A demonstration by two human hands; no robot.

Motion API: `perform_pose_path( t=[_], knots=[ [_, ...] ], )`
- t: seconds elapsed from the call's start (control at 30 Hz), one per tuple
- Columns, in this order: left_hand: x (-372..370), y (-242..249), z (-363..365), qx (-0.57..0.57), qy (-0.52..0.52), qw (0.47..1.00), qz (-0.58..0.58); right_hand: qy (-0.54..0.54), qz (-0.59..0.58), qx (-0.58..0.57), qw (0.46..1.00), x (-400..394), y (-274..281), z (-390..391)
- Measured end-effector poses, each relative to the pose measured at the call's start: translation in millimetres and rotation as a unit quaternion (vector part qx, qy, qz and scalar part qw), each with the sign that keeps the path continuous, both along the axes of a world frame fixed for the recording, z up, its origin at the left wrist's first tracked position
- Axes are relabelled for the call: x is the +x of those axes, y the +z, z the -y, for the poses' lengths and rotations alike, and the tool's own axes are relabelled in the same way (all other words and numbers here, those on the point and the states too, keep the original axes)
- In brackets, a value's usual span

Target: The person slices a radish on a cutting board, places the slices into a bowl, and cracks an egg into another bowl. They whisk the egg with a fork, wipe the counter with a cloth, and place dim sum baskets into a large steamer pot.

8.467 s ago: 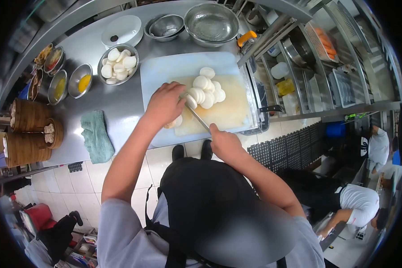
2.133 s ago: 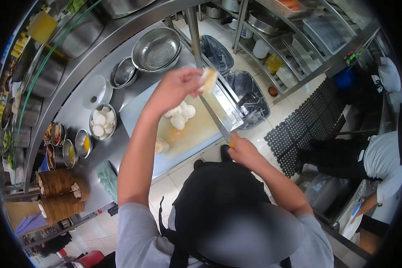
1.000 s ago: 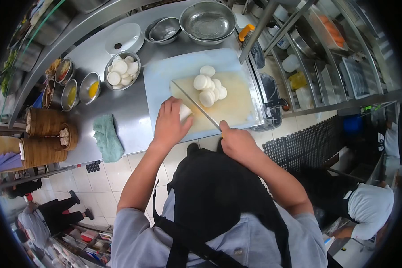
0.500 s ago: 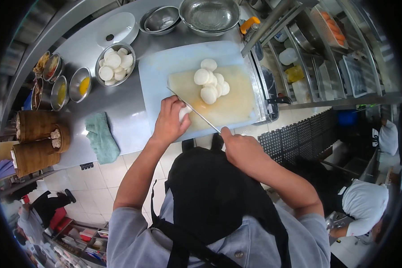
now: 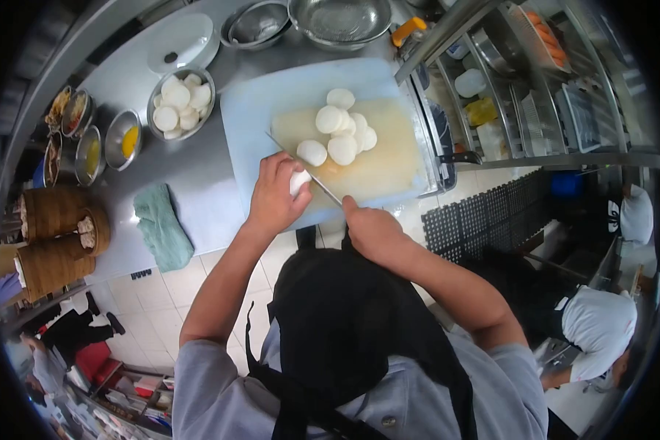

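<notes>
My left hand [image 5: 277,192] is closed around a short white cylindrical piece [image 5: 298,181] near the front-left of the cutting board [image 5: 243,117]. With my right hand [image 5: 372,229] I grip a long knife [image 5: 328,192]; most of its handle is hidden in my fist. The blade lies slantwise along the far right side of the held piece, its tip toward the upper left. Several thick white round slices [image 5: 342,149] lie clustered on the yellowish middle of the board. One slice [image 5: 312,153] rests a little apart, just beyond the blade.
Left of the board stands a metal bowl [image 5: 156,132] of similar white rounds. Farther left are small bowls, one with yellow liquid [image 5: 130,139], and bamboo steamers [image 5: 55,268]. A green cloth [image 5: 163,227] lies near the edge. Another knife's black handle [image 5: 460,158] juts out right. Co-workers [image 5: 600,326] stand nearby.
A further white slice now lies beyond the blade, left of the cluster. My right hand and the knife have shifted slightly left. The whole view has shifted a little.
</notes>
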State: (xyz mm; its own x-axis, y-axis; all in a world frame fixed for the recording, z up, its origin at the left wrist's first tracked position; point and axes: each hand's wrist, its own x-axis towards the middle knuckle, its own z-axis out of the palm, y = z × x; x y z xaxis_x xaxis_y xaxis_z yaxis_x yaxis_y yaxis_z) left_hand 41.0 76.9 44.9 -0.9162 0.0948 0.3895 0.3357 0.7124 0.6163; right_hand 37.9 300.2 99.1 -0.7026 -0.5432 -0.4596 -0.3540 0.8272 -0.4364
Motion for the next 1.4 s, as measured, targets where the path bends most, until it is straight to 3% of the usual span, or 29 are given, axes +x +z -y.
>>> perform_pose_path(
  t=[0.17, 0.23, 0.37, 0.43, 0.47, 0.6, 0.67, 0.7, 0.77, 0.83, 0.87, 0.93, 0.97, 1.03, 1.07, 1.17, 1.23, 1.37, 1.4],
  knots=[
    [-35.6, 29.2, -7.9, -0.050, 0.024, 0.998, 0.022, -0.011, 0.008, 0.009, 1.000, 1.1, 3.3, -1.3],
    [-59.6, 37.6, -15.7, -0.263, 0.015, 0.942, 0.206, -0.018, 0.005, 0.006, 1.000, 2.3, 2.0, -1.9],
    [-92.5, 48.0, -21.1, -0.323, -0.027, 0.899, 0.294, -0.030, 0.006, -0.029, 0.999, -0.3, -1.8, -9.0],
    [-101.3, 64.5, -9.8, -0.233, -0.058, 0.891, 0.386, -0.034, 0.000, -0.036, 0.999, -0.4, -4.1, -11.7],
    [-109.0, 40.8, 5.9, -0.193, -0.051, 0.907, 0.371, -0.031, 0.000, -0.040, 0.999, -0.6, -3.9, -12.9],
    [-135.0, 65.0, 15.4, -0.161, -0.075, 0.913, 0.367, -0.057, 0.010, -0.069, 0.996, -0.6, 0.5, -20.7],
    [-146.9, 80.8, 4.9, -0.035, -0.093, 0.910, 0.404, -0.044, -0.001, -0.093, 0.995, 0.3, -8.9, -24.3],
    [-152.6, 89.2, -7.7, -0.041, -0.096, 0.910, 0.400, -0.048, -0.005, -0.098, 0.994, -0.6, -10.3, -26.2],
    [-162.5, 108.7, -44.9, 0.179, -0.176, 0.908, 0.335, -0.040, 0.002, -0.107, 0.993, -2.5, -13.4, -26.0],
    [-166.5, 137.0, -71.9, 0.235, -0.207, 0.906, 0.285, -0.031, -0.002, -0.120, 0.992, -5.5, -22.2, -27.6],
    [-164.6, 144.8, -71.6, 0.237, -0.191, 0.908, 0.287, -0.028, -0.003, -0.127, 0.991, -4.8, -26.3, -28.7],
    [-158.1, 153.1, -63.3, 0.103, -0.155, 0.970, 0.155, -0.024, 0.007, -0.126, 0.992, -6.9, -27.6, -31.8],
    [-147.6, 150.3, -52.7, 0.104, -0.140, 0.972, 0.156, -0.036, 0.009, -0.122, 0.992, -8.5, -26.9, -34.0],
    [-117.4, 139.6, -26.3, -0.044, -0.059, 0.979, 0.189, -0.034, 0.011, -0.119, 0.992, -11.6, -23.3, -38.1],
    [-99.7, 128.6, -13.6, -0.050, -0.040, 0.969, 0.239, -0.046, 0.016, -0.117, 0.992, -13.2, -20.3, -41.0],
    [-35.5, 67.0, 10.1, -0.106, -0.003, 0.964, 0.245, -0.054, 0.017, -0.119, 0.991, -16.3, -18.9, -46.5],
    [-0.2, 43.8, 6.1, -0.142, 0.003, 0.979, 0.144, -0.048, 0.015, -0.120, 0.991, -17.1, -17.1, -44.7],
    [-0.5, 26.8, 2.9, -0.142, 0.047, 0.985, 0.089, -0.071, 0.032, -0.095, 0.992, -20.7, -12.8, -38.6],
    [-8.5, 39.5, 0.8, 0.044, 0.093, 0.965, 0.243, -0.072, 0.034, -0.096, 0.992, -20.5, -12.0, -38.4]
  ],
)
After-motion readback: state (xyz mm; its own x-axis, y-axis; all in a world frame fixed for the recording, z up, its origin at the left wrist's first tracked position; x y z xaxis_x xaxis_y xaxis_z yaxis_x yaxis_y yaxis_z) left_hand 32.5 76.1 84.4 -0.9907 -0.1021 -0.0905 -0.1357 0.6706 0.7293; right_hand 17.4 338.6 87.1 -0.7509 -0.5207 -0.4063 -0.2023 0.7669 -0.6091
